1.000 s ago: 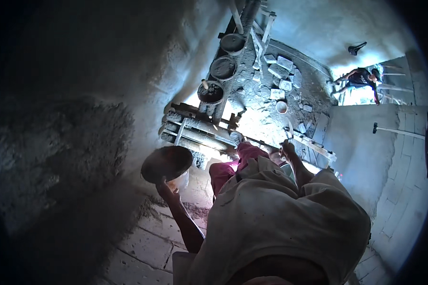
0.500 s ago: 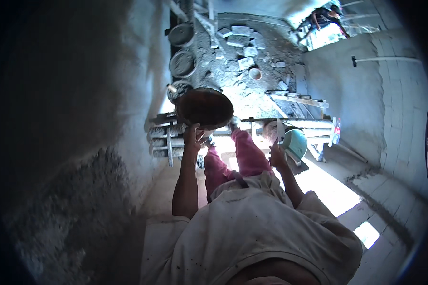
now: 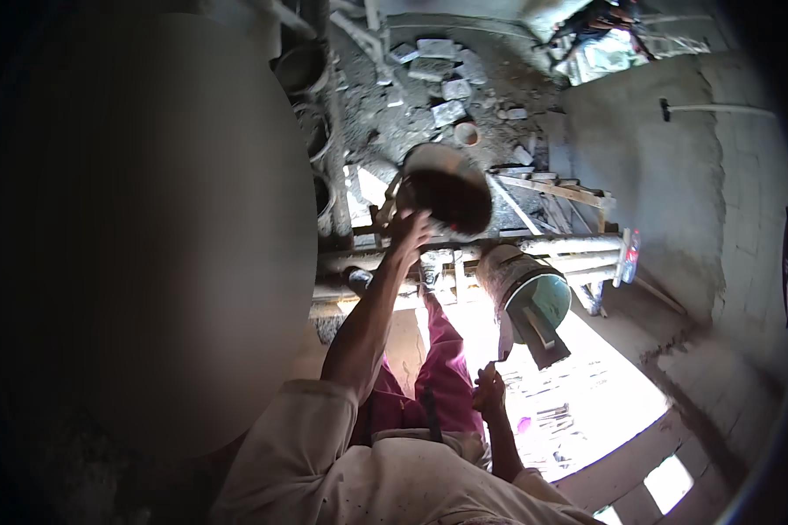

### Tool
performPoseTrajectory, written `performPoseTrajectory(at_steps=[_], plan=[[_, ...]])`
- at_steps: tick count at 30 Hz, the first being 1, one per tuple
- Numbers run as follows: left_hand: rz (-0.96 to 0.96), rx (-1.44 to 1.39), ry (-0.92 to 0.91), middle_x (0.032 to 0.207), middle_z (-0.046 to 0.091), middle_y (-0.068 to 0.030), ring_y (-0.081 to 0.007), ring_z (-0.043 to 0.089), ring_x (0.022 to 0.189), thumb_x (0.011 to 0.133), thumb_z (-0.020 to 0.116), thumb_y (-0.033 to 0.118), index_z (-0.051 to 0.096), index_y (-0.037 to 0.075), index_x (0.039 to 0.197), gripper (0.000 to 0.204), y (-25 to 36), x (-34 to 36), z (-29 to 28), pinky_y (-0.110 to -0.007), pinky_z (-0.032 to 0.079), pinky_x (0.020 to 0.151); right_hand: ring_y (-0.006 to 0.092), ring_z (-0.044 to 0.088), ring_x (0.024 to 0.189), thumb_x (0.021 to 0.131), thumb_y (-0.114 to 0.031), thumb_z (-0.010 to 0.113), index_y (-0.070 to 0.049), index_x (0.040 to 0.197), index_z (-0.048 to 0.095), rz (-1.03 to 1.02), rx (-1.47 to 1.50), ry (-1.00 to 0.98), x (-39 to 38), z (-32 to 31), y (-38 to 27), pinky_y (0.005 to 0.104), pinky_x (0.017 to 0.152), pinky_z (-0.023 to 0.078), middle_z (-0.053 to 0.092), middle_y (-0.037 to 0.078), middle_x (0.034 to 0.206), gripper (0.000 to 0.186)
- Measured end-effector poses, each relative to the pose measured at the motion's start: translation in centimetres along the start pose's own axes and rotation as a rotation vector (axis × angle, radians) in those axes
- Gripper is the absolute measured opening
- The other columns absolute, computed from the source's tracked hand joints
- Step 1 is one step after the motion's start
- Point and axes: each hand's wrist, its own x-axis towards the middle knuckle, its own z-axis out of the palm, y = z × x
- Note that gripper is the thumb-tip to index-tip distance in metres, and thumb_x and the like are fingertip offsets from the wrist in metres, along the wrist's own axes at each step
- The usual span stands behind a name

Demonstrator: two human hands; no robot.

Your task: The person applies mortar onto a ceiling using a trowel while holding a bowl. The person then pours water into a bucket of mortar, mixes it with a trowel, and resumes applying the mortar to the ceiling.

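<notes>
Left hand (image 3: 409, 232) is right at the near-left edge of the round pan (image 3: 451, 197), too blurry to tell if it's gripping. Right hand (image 3: 488, 390)'s curled around a trowel (image 3: 505, 336), nearer the body.

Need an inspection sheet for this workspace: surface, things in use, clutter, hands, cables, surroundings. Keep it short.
Surface: pole platform of side-by-side round timbers; bright light shows below it.
Things in use: dark round pan by the left hand; bladed tool at the right hand; bucket with a flat handled tool at its mouth.
Clutter: loose blocks and timber pieces beyond the platform; bottle at its right end.
Hands: left at the pan's near edge, blurred, grip unclear; right closed around the tool's handle.
Cables: nothing seen.
Surroundings: co-worker at upper right; pale wall on the right; blurred grey mass hides much of the left.
</notes>
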Motion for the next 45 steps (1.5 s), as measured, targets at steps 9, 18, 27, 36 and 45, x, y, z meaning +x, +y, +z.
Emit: performPoseTrajectory(at_steps=[9, 18, 27, 36, 45], plan=[[0.054, -0.084, 0.293, 0.118, 0.052, -0.0135, -0.0306, 0.058, 0.102, 0.084, 0.068, 0.042, 0.045, 0.007, 0.123, 0.058, -9.8, 4.2, -10.3, -0.05, 0.05, 0.077, 0.0105, 0.047, 0.041, 0.089, -0.029, 0.064, -0.011, 0.107, 0.057, 0.139, -0.273, 0.183, -2.8, 8.4, -7.7, 0.0232, 0.028, 0.033, 0.054, 0.002, 0.071, 0.027], [0.725, 1.243, 0.789, 0.125, 0.052, -0.0253, -0.0379, 0.05, 0.118, 0.086, 0.061, 0.023, 0.045, 0.001, 0.131, 0.053, 7.2, 20.6, -40.1, -0.046, 0.041, 0.098, 0.0091, 0.048, 0.045, 0.096, -0.02, 0.055, -0.014, 0.13, 0.045, 0.164, -0.152, 0.095, 4.6, 14.7, -0.9, 0.0215, 0.035, 0.038, 0.053, 0.0, 0.07, 0.036], [0.642, 1.232, 0.421, 0.113, 0.063, -0.0199, -0.0313, 0.06, 0.111, 0.085, 0.066, 0.029, 0.058, 0.003, 0.122, 0.046, 8.2, 34.0, -49.0, -0.038, 0.046, 0.093, 0.012, 0.048, 0.046, 0.097, -0.018, 0.052, -0.015, 0.14, 0.038, 0.567, 0.696, -0.39, 9.8, 24.8, 8.0, 0.0279, 0.037, 0.041, 0.053, 0.001, 0.071, 0.045], [0.542, 0.945, 0.164, 0.092, 0.06, -0.0102, -0.018, 0.062, 0.082, 0.084, 0.07, 0.021, 0.053, 0.004, 0.117, 0.041, 5.8, 35.7, -42.6, -0.03, 0.048, 0.051, 0.0143, 0.05, 0.044, 0.101, -0.034, 0.04, -0.026, 0.135, 0.044, 0.599, 1.027, -0.208, 11.3, 18.9, 15.0, 0.0264, 0.034, 0.041, 0.056, 0.005, 0.073, 0.035], [0.515, 1.201, 0.354, 0.101, 0.063, -0.0209, -0.0342, 0.064, 0.088, 0.088, 0.063, 0.02, 0.055, 0.0, 0.114, 0.034, 4.8, 32.4, -41.7, -0.042, 0.049, 0.079, 0.0065, 0.04, 0.047, 0.09, 0.002, 0.058, -0.015, 0.143, 0.034, 0.388, 0.103, -0.142, 8.5, 28.4, 5.0, 0.0199, 0.039, 0.033, 0.04, -0.005, 0.068, 0.06]])
